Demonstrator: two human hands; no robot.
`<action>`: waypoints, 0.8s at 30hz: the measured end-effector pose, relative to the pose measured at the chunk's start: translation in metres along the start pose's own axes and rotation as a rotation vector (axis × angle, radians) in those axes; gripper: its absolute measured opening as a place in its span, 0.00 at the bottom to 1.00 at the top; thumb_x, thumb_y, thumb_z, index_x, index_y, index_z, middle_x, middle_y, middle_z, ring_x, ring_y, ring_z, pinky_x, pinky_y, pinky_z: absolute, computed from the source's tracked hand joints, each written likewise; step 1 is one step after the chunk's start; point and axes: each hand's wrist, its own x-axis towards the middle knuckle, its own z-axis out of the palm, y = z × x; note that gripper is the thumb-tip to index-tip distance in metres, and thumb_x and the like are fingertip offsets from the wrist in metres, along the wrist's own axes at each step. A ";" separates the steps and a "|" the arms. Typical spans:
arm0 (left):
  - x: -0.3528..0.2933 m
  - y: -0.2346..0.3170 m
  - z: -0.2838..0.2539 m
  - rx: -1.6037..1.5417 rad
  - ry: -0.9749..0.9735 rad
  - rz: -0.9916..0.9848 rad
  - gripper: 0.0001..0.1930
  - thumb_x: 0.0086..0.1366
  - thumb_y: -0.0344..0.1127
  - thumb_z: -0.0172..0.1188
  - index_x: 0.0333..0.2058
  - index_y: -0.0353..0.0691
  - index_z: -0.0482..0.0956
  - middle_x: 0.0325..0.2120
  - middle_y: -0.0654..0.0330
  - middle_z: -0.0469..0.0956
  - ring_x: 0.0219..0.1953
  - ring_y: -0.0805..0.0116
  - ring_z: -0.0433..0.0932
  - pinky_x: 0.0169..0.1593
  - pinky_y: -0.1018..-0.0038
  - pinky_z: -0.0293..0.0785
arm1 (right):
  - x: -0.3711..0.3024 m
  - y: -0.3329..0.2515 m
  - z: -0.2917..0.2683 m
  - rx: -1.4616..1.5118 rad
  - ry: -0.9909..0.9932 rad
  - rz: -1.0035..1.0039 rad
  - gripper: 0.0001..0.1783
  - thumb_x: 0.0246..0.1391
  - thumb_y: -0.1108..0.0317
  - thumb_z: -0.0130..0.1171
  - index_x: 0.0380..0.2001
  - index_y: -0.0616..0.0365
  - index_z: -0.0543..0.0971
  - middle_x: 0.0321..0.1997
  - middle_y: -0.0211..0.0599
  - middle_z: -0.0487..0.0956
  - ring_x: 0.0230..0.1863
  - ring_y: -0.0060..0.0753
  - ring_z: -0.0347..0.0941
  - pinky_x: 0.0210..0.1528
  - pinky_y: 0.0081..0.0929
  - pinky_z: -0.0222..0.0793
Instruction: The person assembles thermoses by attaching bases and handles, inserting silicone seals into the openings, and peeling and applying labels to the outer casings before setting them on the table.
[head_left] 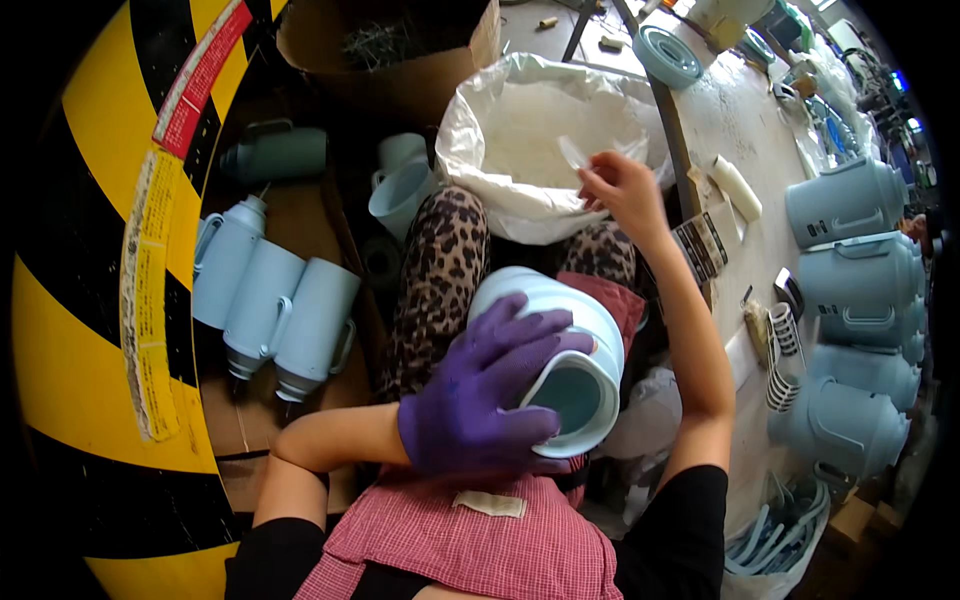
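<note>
My left hand (490, 385), in a purple glove, is wrapped over a light blue vessel body (545, 295) lying tilted across my lap. The round open mouth of the vessel faces me and shows a hollow inside. My bare right hand (622, 190) is raised at the near right rim of a white bag-lined container (480, 190). Its fingers are pinched together, and a small strip of clear plastic (572, 153) sticks out from the fingertips over the container. Part of the vessel is hidden beneath the glove.
Several light blue jugs (265, 290) and a dark green one (275, 155) lie on cardboard at left, beside a yellow-black striped post (60, 330). On the right, a table (735, 130) holds a ring-shaped part (668, 57), a white roll (737, 188) and stacked jugs (860, 280).
</note>
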 end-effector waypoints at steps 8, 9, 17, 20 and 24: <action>0.042 0.037 -0.039 0.788 0.071 0.188 0.24 0.50 0.48 0.75 0.46 0.55 0.81 0.59 0.60 0.74 0.69 0.41 0.59 0.71 0.38 0.49 | -0.181 -0.192 -0.022 0.441 -0.431 0.217 0.07 0.57 0.73 0.65 0.33 0.66 0.80 0.17 0.30 0.76 0.17 0.16 0.69 0.20 0.16 0.62; 0.041 0.056 -0.040 0.918 -0.008 0.080 0.20 0.50 0.45 0.74 0.43 0.57 0.82 0.56 0.67 0.78 0.69 0.41 0.60 0.71 0.36 0.48 | -0.186 -0.194 -0.019 0.272 -0.527 0.158 0.07 0.55 0.73 0.67 0.34 0.65 0.80 0.15 0.24 0.73 0.15 0.14 0.64 0.20 0.15 0.58; 0.031 0.020 -0.028 0.420 -0.146 0.107 0.19 0.59 0.54 0.66 0.24 0.44 0.79 0.58 0.53 0.77 0.69 0.38 0.63 0.70 0.30 0.42 | -0.204 -0.139 0.020 0.102 -0.033 -0.035 0.16 0.44 0.76 0.63 0.40 0.60 0.84 0.44 0.31 0.74 0.40 0.21 0.69 0.37 0.18 0.64; 0.027 0.030 -0.032 0.574 -0.234 0.125 0.21 0.59 0.58 0.64 0.27 0.43 0.82 0.55 0.49 0.78 0.66 0.38 0.67 0.67 0.29 0.46 | -0.207 -0.144 0.022 0.080 -0.057 0.009 0.16 0.42 0.80 0.58 0.39 0.64 0.83 0.43 0.33 0.73 0.40 0.24 0.70 0.38 0.21 0.65; 0.018 0.025 -0.023 0.697 -0.232 0.082 0.31 0.61 0.66 0.58 0.33 0.37 0.82 0.52 0.43 0.78 0.59 0.40 0.73 0.65 0.34 0.55 | -0.198 -0.126 0.049 -0.048 0.157 -0.160 0.13 0.41 0.81 0.56 0.36 0.64 0.76 0.39 0.41 0.72 0.42 0.43 0.73 0.43 0.31 0.70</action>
